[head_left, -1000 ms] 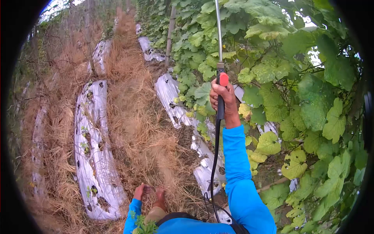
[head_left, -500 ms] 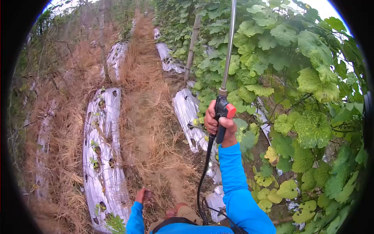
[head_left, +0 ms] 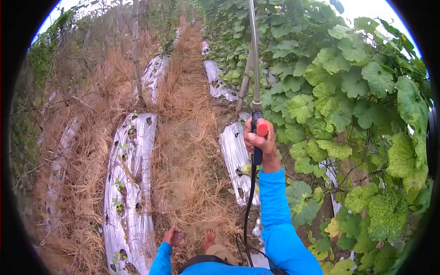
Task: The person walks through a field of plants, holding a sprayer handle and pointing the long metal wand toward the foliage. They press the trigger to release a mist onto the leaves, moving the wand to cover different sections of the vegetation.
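My right hand [head_left: 263,136], at the end of a blue sleeve, is wrapped round the black handle of a spray wand [head_left: 258,156] with a red knob on it. From the handle a long metal tube [head_left: 255,55] rises to the top edge of the view, beside the leafy vines [head_left: 330,101]. A black hose [head_left: 248,215] runs down from the handle toward my waist. Low in the view, my left hand [head_left: 173,236] hangs by my side over dry straw, its fingers apart and holding nothing.
A straw-covered path [head_left: 183,160] runs ahead between beds under silvery plastic sheeting [head_left: 130,183] with holes. Wooden poles [head_left: 244,87] stand by the vines on the right. Dry, bare stems fill the left side. One bare foot [head_left: 209,238] shows below.
The wand and my right hand have shifted left in the view, and the tube stands more upright. My left hand is slightly lower. The path and beds appear further right.
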Demonstrator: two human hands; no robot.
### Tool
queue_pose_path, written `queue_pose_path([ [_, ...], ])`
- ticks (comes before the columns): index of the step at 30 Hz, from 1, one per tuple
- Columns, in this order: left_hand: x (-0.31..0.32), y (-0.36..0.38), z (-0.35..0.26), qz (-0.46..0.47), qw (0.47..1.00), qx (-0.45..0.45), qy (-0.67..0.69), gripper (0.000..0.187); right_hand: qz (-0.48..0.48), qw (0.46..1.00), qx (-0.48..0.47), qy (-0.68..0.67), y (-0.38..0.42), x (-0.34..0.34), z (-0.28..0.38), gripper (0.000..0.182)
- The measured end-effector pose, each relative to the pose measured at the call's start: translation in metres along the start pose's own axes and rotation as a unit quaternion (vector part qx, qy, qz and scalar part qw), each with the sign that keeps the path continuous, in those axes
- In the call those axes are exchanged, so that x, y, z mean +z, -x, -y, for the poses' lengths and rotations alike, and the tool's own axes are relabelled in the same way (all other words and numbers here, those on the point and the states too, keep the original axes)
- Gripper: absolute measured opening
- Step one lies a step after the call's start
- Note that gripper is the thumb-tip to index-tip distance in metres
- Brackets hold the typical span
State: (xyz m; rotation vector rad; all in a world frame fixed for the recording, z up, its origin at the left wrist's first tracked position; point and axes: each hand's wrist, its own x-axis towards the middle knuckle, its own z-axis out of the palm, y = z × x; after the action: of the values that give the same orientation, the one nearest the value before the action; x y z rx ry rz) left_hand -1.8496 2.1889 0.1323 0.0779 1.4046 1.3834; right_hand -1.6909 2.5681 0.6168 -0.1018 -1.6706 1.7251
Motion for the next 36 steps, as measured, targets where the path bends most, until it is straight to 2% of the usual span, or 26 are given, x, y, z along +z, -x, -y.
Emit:
queue_pose_path([
  [2, 0.004, -0.008, -0.024, -0.027, 0.996, -0.057, -0.057, 0.055, -0.013, 1.0, -0.02, 0.016, -0.022, -0.02, 0.001, 0.028],
  [4, 0.013, -0.028, -0.056, -0.027, 0.997, -0.045, -0.059, 0.055, -0.129, 0.974, -0.102, 0.158, -0.05, -0.04, 0.004, 0.03],
  [5, 0.016, -0.037, -0.071, -0.032, 0.997, -0.04, -0.059, 0.055, -0.145, 0.965, -0.117, 0.185, -0.062, -0.052, 0.005, 0.029],
  [8, 0.026, -0.059, -0.111, -0.027, 0.998, 0.001, -0.056, 0.054, -0.159, 0.975, -0.097, 0.118, -0.091, -0.058, 0.02, 0.026],
  [12, 0.029, -0.089, -0.138, -0.035, 0.999, 0.007, -0.032, 0.053, -0.177, 0.972, -0.099, 0.123, -0.119, -0.062, 0.0, 0.025],
  [14, 0.029, -0.093, -0.142, -0.043, 0.999, 0.005, -0.022, 0.052, -0.137, 0.987, -0.056, 0.067, -0.127, -0.061, -0.009, 0.026],
  [15, 0.03, -0.096, -0.147, -0.042, 0.999, 0.009, -0.018, 0.051, -0.072, 0.997, -0.026, -0.028, -0.132, -0.064, -0.013, 0.028],
  [17, 0.041, -0.087, -0.162, -0.058, 0.998, -0.001, -0.013, 0.051, 0.035, 0.985, 0.03, -0.167, -0.142, -0.074, -0.025, 0.034],
  [21, 0.032, -0.107, -0.168, -0.079, 0.996, -0.04, -0.005, 0.052, 0.118, 0.952, 0.05, -0.28, -0.164, -0.085, -0.048, 0.04],
  [26, 0.004, -0.174, -0.159, -0.061, 0.997, -0.043, 0.032, 0.054, 0.155, 0.934, 0.072, -0.315, -0.203, -0.088, -0.101, 0.044],
  [28, 0.004, -0.195, -0.181, -0.059, 0.997, -0.043, 0.033, 0.054, 0.196, 0.913, 0.08, -0.35, -0.223, -0.085, -0.122, 0.044],
  [32, -0.003, -0.243, -0.229, -0.073, 0.996, -0.044, 0.021, 0.054, 0.182, 0.912, 0.117, -0.35, -0.274, -0.08, -0.151, 0.045],
  [34, -0.017, -0.27, -0.253, -0.083, 0.996, -0.031, 0.021, 0.054, 0.234, 0.883, 0.123, -0.388, -0.311, -0.077, -0.17, 0.045],
  [36, -0.026, -0.293, -0.274, -0.07, 0.996, -0.036, 0.035, 0.054, 0.247, 0.883, 0.118, -0.382, -0.348, -0.065, -0.186, 0.045],
])
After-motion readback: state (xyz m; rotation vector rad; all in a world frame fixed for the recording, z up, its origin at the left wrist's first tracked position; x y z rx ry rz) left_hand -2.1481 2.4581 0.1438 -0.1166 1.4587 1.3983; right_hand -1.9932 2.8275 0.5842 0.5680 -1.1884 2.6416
